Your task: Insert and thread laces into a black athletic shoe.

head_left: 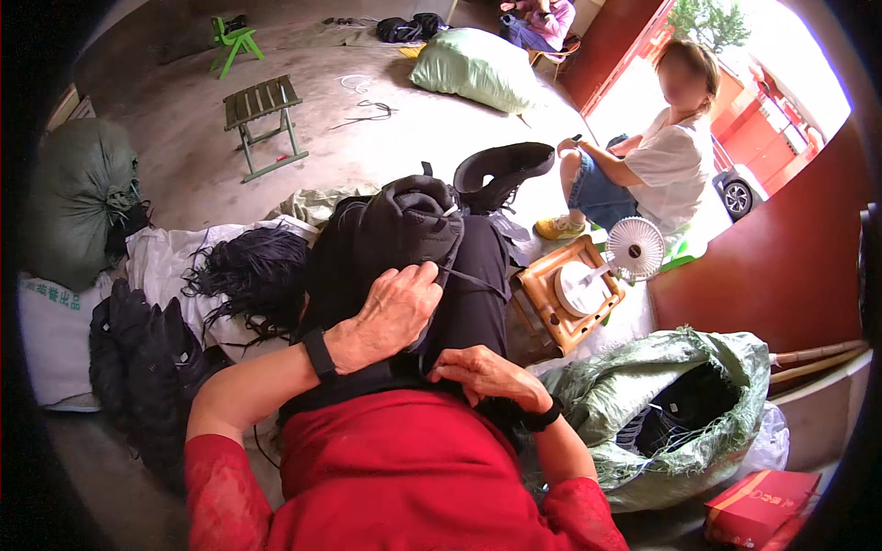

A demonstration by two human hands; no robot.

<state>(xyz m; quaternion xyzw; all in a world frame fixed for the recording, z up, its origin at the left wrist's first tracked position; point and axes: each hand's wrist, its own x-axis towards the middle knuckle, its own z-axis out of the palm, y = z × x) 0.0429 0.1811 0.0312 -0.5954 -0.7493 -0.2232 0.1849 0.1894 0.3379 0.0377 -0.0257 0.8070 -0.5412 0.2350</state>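
A black shoe (413, 220) rests on my lap, over my dark trousers, with its opening away from me. My left hand (390, 308) lies against its near end, fingers pinched together where a thin black shoelace (476, 279) comes out and runs to the right. My right hand (482, 372) is just above my right thigh, near the waist, with its fingers curled closed; whatever is in them is hidden. Beyond the shoe, another black shoe-like piece (501, 174) with an open top stands past my knees.
A bundle of black laces (253, 275) and dark shoe pieces (142, 344) lie on my left. An open green woven sack (588, 413) is at my right, near a bamboo stool (540, 280) with a white fan (634, 250). A seated person (652, 165) is beyond; a folding stool (262, 101) stands ahead.
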